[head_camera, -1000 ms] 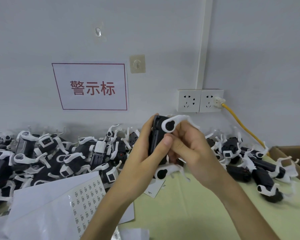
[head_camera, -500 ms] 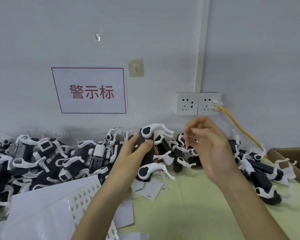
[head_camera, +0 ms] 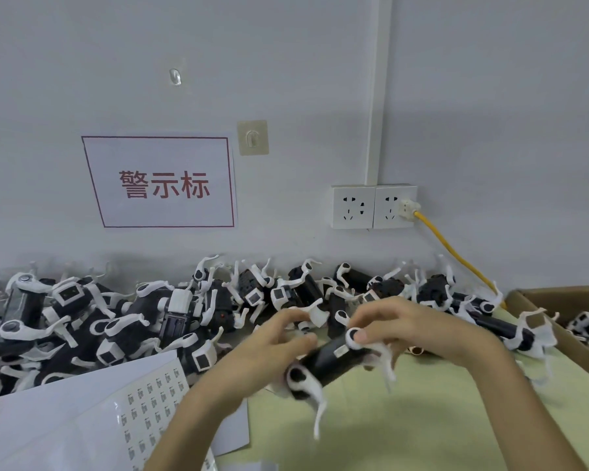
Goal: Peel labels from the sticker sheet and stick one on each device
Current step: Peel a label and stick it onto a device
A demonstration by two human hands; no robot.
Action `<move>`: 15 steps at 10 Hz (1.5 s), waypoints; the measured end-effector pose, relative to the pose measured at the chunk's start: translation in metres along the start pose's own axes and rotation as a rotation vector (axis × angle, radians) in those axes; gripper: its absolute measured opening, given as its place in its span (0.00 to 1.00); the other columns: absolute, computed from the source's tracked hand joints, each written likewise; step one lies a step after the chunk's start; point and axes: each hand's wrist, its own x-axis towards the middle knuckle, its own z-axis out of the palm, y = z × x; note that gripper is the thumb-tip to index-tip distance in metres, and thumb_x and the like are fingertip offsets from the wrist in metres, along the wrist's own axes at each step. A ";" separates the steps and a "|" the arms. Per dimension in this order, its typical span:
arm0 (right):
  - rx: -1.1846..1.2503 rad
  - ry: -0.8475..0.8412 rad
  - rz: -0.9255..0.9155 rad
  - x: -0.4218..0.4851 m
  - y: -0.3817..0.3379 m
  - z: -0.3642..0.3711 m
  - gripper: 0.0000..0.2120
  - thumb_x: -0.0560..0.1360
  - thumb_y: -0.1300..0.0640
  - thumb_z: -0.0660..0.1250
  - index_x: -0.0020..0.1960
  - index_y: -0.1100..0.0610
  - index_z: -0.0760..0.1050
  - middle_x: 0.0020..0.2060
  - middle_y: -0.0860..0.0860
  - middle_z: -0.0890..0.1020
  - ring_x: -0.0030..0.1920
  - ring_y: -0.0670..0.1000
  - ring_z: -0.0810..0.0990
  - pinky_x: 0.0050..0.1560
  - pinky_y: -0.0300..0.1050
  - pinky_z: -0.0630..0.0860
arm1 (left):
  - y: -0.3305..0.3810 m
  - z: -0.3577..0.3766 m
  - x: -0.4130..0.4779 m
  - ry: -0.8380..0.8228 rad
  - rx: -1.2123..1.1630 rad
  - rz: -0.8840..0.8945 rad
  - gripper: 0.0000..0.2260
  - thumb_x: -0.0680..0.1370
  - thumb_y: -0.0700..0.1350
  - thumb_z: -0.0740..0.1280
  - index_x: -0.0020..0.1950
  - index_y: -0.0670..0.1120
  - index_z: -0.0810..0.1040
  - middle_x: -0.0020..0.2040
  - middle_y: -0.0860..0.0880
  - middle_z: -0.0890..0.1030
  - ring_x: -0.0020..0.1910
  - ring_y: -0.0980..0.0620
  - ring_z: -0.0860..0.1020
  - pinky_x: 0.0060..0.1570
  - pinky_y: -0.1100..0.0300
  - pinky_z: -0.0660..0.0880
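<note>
Pale green worktop [head_camera: 405,419] fills the near ground. At its near left lies the sticker sheet [head_camera: 143,413], white, with rows of small labels, partly under the left forearm. Just above the bare surface both hands hold one device [head_camera: 334,360], a black barrel with white clips at each end, tilted so its right end is higher. A small white label [head_camera: 340,350] sits on its upper side. The left hand [head_camera: 269,348] curls its fingers round the lower left part of the barrel. The right hand [head_camera: 419,331] pinches the upper white end, thumb on top. Motion blur smears the clips. Behind them a heap of devices [head_camera: 133,317] runs along the wall's foot. A cardboard box [head_camera: 558,300] at far right holds more. On the wall hang a red-lettered sign [head_camera: 164,183], a double socket [head_camera: 374,207] and a plugged-in yellow cable [head_camera: 456,256].
</note>
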 end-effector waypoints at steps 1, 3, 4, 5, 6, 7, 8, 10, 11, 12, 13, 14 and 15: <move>0.218 0.203 0.044 -0.016 0.034 -0.029 0.19 0.66 0.41 0.76 0.44 0.56 0.84 0.45 0.55 0.78 0.38 0.55 0.81 0.42 0.52 0.82 | -0.008 -0.015 0.005 0.155 0.094 0.044 0.13 0.81 0.57 0.66 0.65 0.64 0.71 0.54 0.67 0.83 0.49 0.68 0.81 0.51 0.61 0.74; 0.983 0.623 -0.450 -0.052 0.106 -0.078 0.05 0.75 0.48 0.68 0.40 0.46 0.79 0.58 0.55 0.80 0.54 0.57 0.85 0.44 0.41 0.83 | -0.029 -0.044 0.011 0.302 0.352 -0.004 0.19 0.81 0.56 0.67 0.71 0.59 0.70 0.70 0.56 0.73 0.64 0.57 0.72 0.63 0.55 0.70; 1.094 0.751 -0.525 -0.133 0.197 -0.194 0.04 0.75 0.49 0.67 0.43 0.46 0.80 0.57 0.53 0.81 0.51 0.54 0.85 0.44 0.40 0.81 | -0.034 -0.042 0.013 0.280 0.574 -0.057 0.26 0.80 0.58 0.67 0.77 0.55 0.66 0.75 0.53 0.70 0.70 0.53 0.71 0.66 0.56 0.69; 1.100 0.909 -0.582 -0.137 0.208 -0.176 0.06 0.74 0.49 0.66 0.46 0.46 0.82 0.56 0.51 0.82 0.49 0.51 0.84 0.44 0.38 0.79 | -0.038 -0.036 0.017 0.296 0.787 -0.062 0.28 0.79 0.58 0.68 0.78 0.55 0.65 0.76 0.57 0.69 0.72 0.54 0.70 0.68 0.55 0.67; 1.191 0.947 -0.650 -0.138 0.209 -0.179 0.08 0.74 0.50 0.66 0.49 0.47 0.83 0.54 0.49 0.83 0.46 0.48 0.83 0.43 0.38 0.76 | -0.046 -0.032 0.019 0.365 0.959 -0.082 0.28 0.78 0.56 0.68 0.77 0.59 0.65 0.74 0.60 0.68 0.73 0.54 0.66 0.70 0.53 0.62; 1.394 1.001 -0.690 -0.051 0.127 -0.092 0.14 0.73 0.50 0.63 0.54 0.49 0.84 0.55 0.44 0.83 0.44 0.45 0.80 0.45 0.39 0.70 | -0.054 -0.031 0.020 0.380 1.081 -0.100 0.26 0.77 0.57 0.68 0.75 0.61 0.68 0.70 0.61 0.71 0.71 0.54 0.66 0.68 0.55 0.60; 1.363 0.898 -0.644 -0.035 0.082 -0.073 0.12 0.73 0.50 0.65 0.53 0.49 0.84 0.49 0.45 0.83 0.41 0.46 0.79 0.41 0.37 0.72 | -0.058 -0.030 0.022 0.414 1.096 -0.095 0.22 0.77 0.54 0.68 0.71 0.62 0.71 0.61 0.59 0.76 0.66 0.52 0.68 0.61 0.56 0.60; 0.967 0.738 -0.273 0.005 0.052 -0.040 0.14 0.83 0.54 0.57 0.50 0.53 0.81 0.40 0.49 0.85 0.36 0.47 0.81 0.38 0.41 0.74 | -0.056 -0.033 0.022 0.504 0.897 0.008 0.15 0.76 0.39 0.70 0.56 0.57 0.82 0.45 0.58 0.80 0.55 0.53 0.76 0.59 0.58 0.66; 0.775 0.651 -0.144 0.025 0.047 -0.018 0.12 0.83 0.56 0.58 0.51 0.56 0.80 0.40 0.51 0.85 0.36 0.49 0.81 0.40 0.44 0.72 | -0.048 -0.040 0.018 0.570 0.648 0.077 0.10 0.75 0.38 0.73 0.40 0.54 0.85 0.36 0.58 0.81 0.42 0.58 0.80 0.46 0.62 0.76; 0.659 0.608 -0.086 0.034 0.035 0.006 0.12 0.83 0.59 0.58 0.50 0.57 0.80 0.40 0.52 0.85 0.36 0.50 0.81 0.39 0.44 0.72 | -0.038 -0.043 0.013 0.684 0.471 0.151 0.10 0.74 0.39 0.76 0.39 0.54 0.86 0.35 0.60 0.83 0.38 0.62 0.81 0.39 0.67 0.72; 0.542 0.515 -0.078 0.042 0.027 0.024 0.12 0.83 0.60 0.59 0.50 0.56 0.82 0.42 0.53 0.86 0.39 0.52 0.83 0.40 0.43 0.74 | -0.026 -0.043 0.008 0.766 0.200 0.249 0.10 0.73 0.39 0.77 0.39 0.55 0.87 0.36 0.61 0.85 0.40 0.63 0.82 0.44 0.64 0.76; 0.411 0.324 -0.074 0.045 0.021 0.040 0.08 0.82 0.56 0.64 0.58 0.54 0.81 0.51 0.51 0.86 0.50 0.51 0.86 0.45 0.41 0.79 | -0.021 -0.041 0.006 0.823 -0.101 0.289 0.07 0.75 0.39 0.76 0.42 0.52 0.87 0.38 0.53 0.86 0.43 0.53 0.85 0.48 0.54 0.81; 0.275 0.166 -0.078 0.049 0.020 0.058 0.17 0.78 0.51 0.72 0.66 0.47 0.76 0.60 0.47 0.83 0.59 0.47 0.83 0.54 0.42 0.81 | -0.019 -0.039 0.005 0.842 -0.355 0.259 0.06 0.77 0.40 0.74 0.44 0.50 0.86 0.34 0.51 0.84 0.36 0.55 0.83 0.40 0.56 0.84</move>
